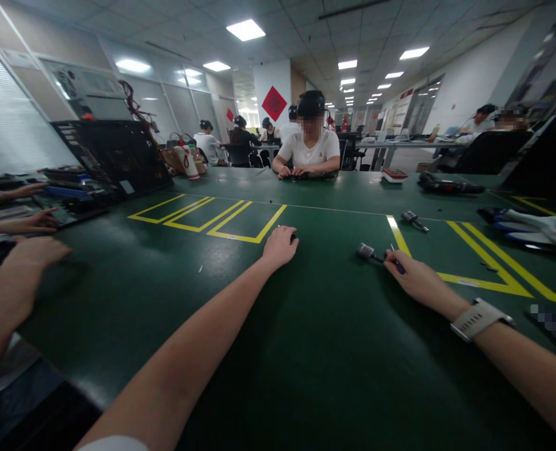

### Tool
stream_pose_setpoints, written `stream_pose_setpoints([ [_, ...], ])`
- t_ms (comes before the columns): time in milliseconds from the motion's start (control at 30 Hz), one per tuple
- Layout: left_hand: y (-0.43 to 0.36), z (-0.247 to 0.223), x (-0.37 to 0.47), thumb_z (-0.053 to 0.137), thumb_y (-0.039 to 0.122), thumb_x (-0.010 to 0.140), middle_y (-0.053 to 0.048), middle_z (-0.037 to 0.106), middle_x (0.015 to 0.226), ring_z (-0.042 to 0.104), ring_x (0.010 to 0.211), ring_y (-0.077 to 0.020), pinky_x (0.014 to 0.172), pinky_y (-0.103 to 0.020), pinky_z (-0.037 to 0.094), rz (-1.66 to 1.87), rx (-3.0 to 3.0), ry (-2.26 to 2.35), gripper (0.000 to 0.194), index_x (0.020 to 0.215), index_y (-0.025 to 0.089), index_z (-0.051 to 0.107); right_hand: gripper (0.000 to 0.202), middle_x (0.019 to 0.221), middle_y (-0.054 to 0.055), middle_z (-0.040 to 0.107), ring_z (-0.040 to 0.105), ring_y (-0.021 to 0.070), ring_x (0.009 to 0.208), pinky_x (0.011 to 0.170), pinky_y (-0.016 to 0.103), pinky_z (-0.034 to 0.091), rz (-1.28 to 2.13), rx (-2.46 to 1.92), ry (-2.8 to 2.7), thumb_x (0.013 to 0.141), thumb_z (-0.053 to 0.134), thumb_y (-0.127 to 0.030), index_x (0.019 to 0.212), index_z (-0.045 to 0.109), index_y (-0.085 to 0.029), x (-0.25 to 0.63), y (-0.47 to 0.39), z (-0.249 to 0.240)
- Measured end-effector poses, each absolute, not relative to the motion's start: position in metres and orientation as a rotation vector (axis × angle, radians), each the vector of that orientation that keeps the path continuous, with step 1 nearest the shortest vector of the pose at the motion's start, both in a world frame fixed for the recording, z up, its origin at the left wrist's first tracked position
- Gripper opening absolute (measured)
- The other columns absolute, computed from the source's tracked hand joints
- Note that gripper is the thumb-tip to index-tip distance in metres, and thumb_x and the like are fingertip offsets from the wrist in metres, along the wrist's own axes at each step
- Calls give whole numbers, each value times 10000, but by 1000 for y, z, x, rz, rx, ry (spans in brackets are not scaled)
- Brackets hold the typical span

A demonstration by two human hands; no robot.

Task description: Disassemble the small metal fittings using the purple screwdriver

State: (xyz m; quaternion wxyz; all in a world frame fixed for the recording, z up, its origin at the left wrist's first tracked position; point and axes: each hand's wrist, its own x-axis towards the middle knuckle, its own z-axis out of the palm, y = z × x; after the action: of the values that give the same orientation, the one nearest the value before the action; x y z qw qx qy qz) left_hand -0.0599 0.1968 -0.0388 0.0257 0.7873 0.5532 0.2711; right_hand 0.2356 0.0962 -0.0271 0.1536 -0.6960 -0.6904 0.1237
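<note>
Green tabletop [315, 351] spans the head view, where the right hand [415, 279], fingers nearly closed, pinches a metal-headed tool [366, 252], its long axis running leftward, head toward the farther left hand [276, 250], half-curled around a small dark item [293, 238].

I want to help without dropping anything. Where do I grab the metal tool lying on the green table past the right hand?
Probably by the thin stem, pinched from above, coming from the near right. The tool lies on its side: its fat head is at the far left, and the stem sticks out toward you like a handle.
</note>
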Motion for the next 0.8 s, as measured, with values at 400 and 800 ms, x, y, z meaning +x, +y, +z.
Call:
stream_pose_setpoints([
  [400,100,-8,-43,475,487,862,-110,528,1271,513,1145,-214,963,-360,421,615,2559,941,512,1258,162,461,190,1224,122,612,586,275,1111,834,438,521,319,-1599,-2198,878,400,-319,902,566,-229,206,15,-33],
  [800,26,8,-42,537,169,843,-95,530,1193,525,1068,-206,904,-324,423,307,2518,497,382,1221,225,528,188,1264,137,596,528,297,1181,961,517,425,335,-1406,-2244,858,439,-281,859,616,-217,183,-40,-38],
])
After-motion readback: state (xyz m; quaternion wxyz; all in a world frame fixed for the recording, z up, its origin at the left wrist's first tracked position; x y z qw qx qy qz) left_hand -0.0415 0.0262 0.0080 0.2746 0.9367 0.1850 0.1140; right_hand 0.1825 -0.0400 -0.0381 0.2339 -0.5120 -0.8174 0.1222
